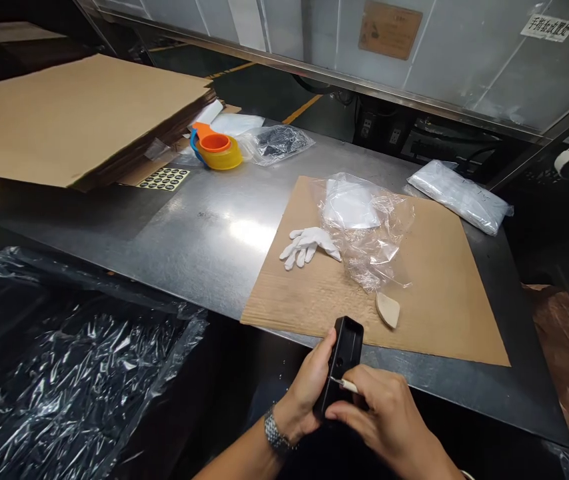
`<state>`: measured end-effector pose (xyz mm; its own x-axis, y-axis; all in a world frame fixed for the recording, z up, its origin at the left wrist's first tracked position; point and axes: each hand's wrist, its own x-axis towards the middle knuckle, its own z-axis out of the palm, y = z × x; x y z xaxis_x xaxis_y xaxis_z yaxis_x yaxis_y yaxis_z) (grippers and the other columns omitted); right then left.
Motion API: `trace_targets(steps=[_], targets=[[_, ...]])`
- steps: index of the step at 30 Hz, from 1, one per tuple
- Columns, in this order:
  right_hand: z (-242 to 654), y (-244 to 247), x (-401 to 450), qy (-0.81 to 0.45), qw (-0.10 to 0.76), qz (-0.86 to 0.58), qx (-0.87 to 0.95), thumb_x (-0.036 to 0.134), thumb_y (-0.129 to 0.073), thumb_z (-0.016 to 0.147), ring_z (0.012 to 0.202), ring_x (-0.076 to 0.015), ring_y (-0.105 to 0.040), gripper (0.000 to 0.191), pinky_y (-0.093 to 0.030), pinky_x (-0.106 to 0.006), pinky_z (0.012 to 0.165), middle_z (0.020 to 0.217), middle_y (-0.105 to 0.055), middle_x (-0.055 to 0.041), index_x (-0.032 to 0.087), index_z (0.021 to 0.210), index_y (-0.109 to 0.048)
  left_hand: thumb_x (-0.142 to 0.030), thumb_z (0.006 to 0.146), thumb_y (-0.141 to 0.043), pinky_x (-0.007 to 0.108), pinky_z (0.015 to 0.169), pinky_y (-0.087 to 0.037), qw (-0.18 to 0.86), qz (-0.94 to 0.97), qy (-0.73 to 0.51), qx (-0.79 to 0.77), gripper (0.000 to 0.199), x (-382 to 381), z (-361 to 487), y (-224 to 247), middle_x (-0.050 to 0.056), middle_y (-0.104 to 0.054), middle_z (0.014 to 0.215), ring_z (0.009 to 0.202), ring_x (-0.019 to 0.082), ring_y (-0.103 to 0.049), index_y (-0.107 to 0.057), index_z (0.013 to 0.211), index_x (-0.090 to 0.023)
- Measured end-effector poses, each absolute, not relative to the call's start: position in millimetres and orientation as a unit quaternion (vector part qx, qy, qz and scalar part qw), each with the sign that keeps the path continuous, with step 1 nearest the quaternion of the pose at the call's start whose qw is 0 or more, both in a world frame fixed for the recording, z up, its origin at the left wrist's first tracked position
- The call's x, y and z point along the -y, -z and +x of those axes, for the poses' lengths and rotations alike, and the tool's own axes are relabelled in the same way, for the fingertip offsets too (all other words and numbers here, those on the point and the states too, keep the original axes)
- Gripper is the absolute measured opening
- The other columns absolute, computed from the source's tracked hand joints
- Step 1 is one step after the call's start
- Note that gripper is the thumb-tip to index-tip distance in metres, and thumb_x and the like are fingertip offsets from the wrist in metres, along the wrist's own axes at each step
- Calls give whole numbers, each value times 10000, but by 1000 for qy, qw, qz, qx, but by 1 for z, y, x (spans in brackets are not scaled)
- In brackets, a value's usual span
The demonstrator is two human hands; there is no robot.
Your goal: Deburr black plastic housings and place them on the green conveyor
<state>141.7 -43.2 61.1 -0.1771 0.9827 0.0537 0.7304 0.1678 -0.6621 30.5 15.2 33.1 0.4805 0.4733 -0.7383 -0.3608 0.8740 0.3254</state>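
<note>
Just off the near edge of the metal table (pixel 199 247), in the head view, the left hand (pixel 307 387) is clamping a black housing (pixel 349 337), its thumb lying along one long side and the open hollow facing up. Close against it, the right hand (pixel 384 407) is pinching a pale-handled tool (pixel 348 385), whose thin metal tip is meeting, or nearly meeting, the housing's rim; contact is hard to tell. The housing is looking stiff and fairly light, probably smooth enough to slip, so its long outer walls are offering the surest hold, leaving the rim free. The slim tool is likely handling best by its handle, its tip probably being able to scratch. Beyond the hands, a cardboard sheet (pixel 444 313) is bearing a white glove (pixel 309 243), a clear plastic bag (pixel 379 257) and a beige wedge-shaped piece (pixel 388 311).
</note>
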Motion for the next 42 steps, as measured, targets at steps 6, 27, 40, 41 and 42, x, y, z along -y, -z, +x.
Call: trace_targets(steps=[6,27,40,41,42], targets=[[151,-55,39,-279,229,-623,694,362,-563,848,505,-98,-493,243,-310,-217,483,594,-570,23,184,684,-541,-505,812,-521,195,444,-400,868,101,-208,-439,374,-8,30,-38,-10,-573,538,439,99,-529,-562,777,-135],[142,-36,65,-537,343,-662,395,360,-658,725,546,-82,-420,471,-348,-213,521,659,-463,69,204,1112,-439,-623,784,-453,276,587,-495,764,182,-372,-495,566,-3,28,-41,84,-660,606,568,174,-604,-637,656,-104],[171,-37,32,-511,392,-662,383,350,-627,759,513,-77,-443,290,-370,-219,526,564,-438,84,160,967,-556,-613,798,-433,224,410,-408,828,212,-189,-483,522,8,26,-40,54,-628,481,412,156,-557,-577,906,-124],[174,-39,29,-510,393,-658,391,361,-625,761,530,-80,-451,279,-376,-220,536,571,-456,72,153,942,-587,-625,800,-413,218,403,-401,835,210,-167,-480,541,8,24,-39,63,-624,469,401,155,-554,-571,902,-118],[178,-41,27,-514,389,-651,400,371,-625,762,542,-84,-463,269,-384,-222,541,576,-481,58,147,911,-616,-628,804,-395,212,399,-396,843,209,-148,-473,553,7,22,-38,72,-623,466,396,152,-552,-574,888,-111]])
